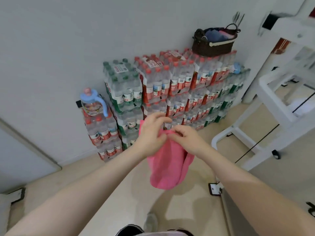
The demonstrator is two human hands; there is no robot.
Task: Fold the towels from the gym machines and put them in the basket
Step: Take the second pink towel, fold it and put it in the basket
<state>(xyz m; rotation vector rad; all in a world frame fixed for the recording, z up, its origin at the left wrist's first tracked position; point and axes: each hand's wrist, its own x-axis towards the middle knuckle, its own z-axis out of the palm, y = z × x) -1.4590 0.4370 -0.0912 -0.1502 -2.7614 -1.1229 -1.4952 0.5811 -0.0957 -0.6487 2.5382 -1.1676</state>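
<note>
While both arms are reaching to mid-frame, the left hand point(152, 133) and right hand point(185, 138) are pinching the top edge of a pink towel point(167, 166) hanging below, the dark wicker basket point(213, 43) sitting upper right atop stacked water-bottle packs point(170, 87).

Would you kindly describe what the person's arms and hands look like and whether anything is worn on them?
Both forearms are bare, with no sleeves in view. The left hand and right hand wear no gloves, and no rings, watch or bracelets are visible.
</note>
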